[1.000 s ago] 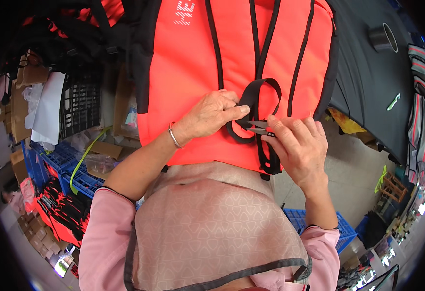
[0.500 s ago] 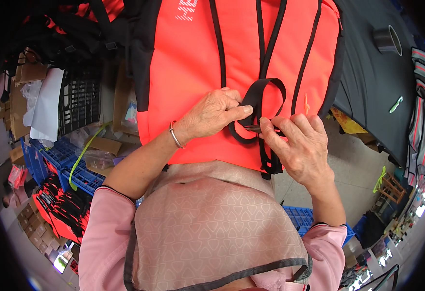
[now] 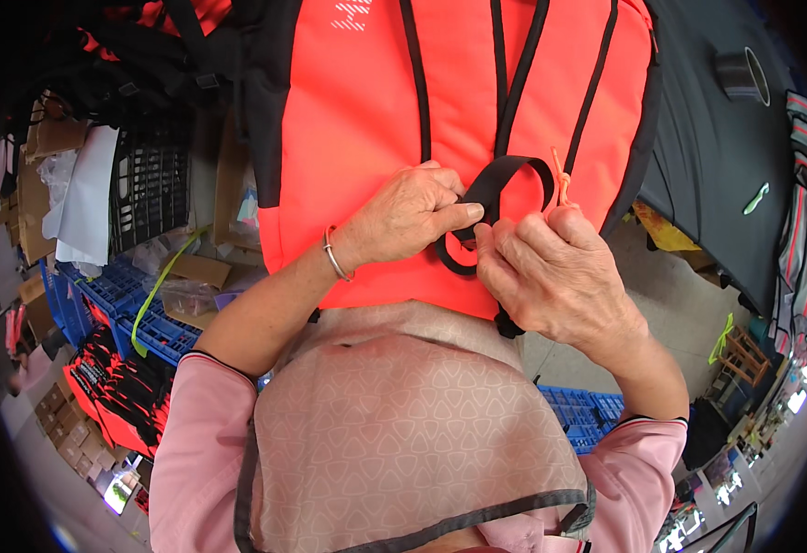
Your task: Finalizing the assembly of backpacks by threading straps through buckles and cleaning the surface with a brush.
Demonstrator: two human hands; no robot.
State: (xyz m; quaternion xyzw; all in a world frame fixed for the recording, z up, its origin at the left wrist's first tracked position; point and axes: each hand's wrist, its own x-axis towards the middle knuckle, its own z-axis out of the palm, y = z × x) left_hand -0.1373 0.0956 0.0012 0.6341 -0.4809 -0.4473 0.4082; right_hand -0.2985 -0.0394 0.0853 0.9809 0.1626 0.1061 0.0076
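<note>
A bright orange-red backpack (image 3: 357, 120) with black piping and black sides lies in front of me, its lower edge against my apron. My left hand (image 3: 412, 214) rests on it, thumb and fingers pinching a looped black webbing strap (image 3: 514, 164). Right beside it, my right hand (image 3: 551, 276) is closed at the loop's lower right. Its curled fingers hide most of what they hold; half a second ago a thin, dark, pointed tool showed there. An orange cord (image 3: 563, 177) sticks up above the knuckles.
At right stands a dark-covered table (image 3: 698, 157) with a dark cylindrical cup (image 3: 742, 76) and a small pale green tool (image 3: 755, 198). Blue crates (image 3: 159, 323), cardboard and a black crate (image 3: 150, 189) crowd the left. Folded orange-black pieces (image 3: 113, 387) lie lower left.
My right hand has turned and closed further, moving slightly left and down over the strap, and the pointed tool's tips are now hidden. The orange cord stands higher. My left hand keeps its pinch.
</note>
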